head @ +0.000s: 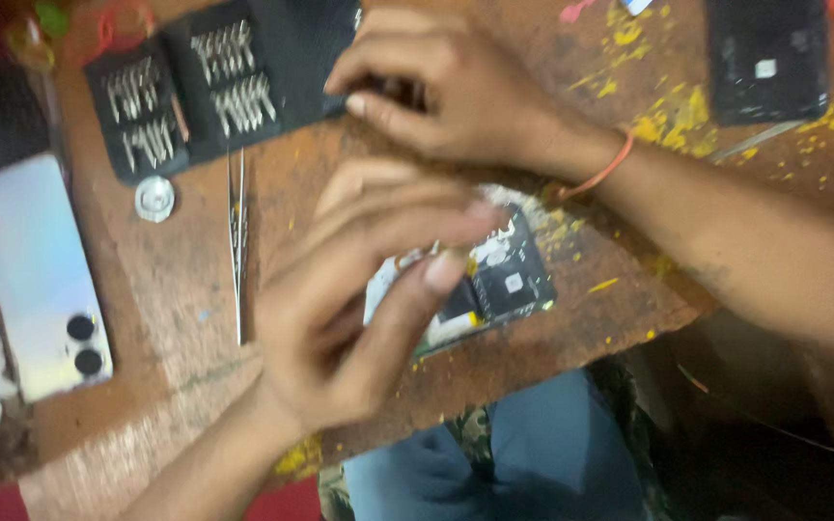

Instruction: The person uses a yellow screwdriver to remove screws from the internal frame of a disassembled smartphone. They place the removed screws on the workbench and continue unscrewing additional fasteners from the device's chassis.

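We see worn brown wooden bench (629, 289), yellow paint flecks across it. Left hand (359, 309) blurred, fingers curled over opened phone (485, 289) near bench edge; grip unclear. Right hand (436, 87) pinches at black screwdriver-bit case (205, 87); hold itself hidden. Tweezers (237, 232), silvery phone back cover (41, 275) lie left.

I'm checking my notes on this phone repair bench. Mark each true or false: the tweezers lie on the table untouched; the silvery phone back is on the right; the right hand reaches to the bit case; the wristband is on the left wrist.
1. The tweezers lie untouched on the table. True.
2. The silvery phone back is on the right. False: it lies at the left.
3. The right hand reaches to the bit case. True.
4. The wristband is on the left wrist. False: the right; the left hand hovers over a circuit board.
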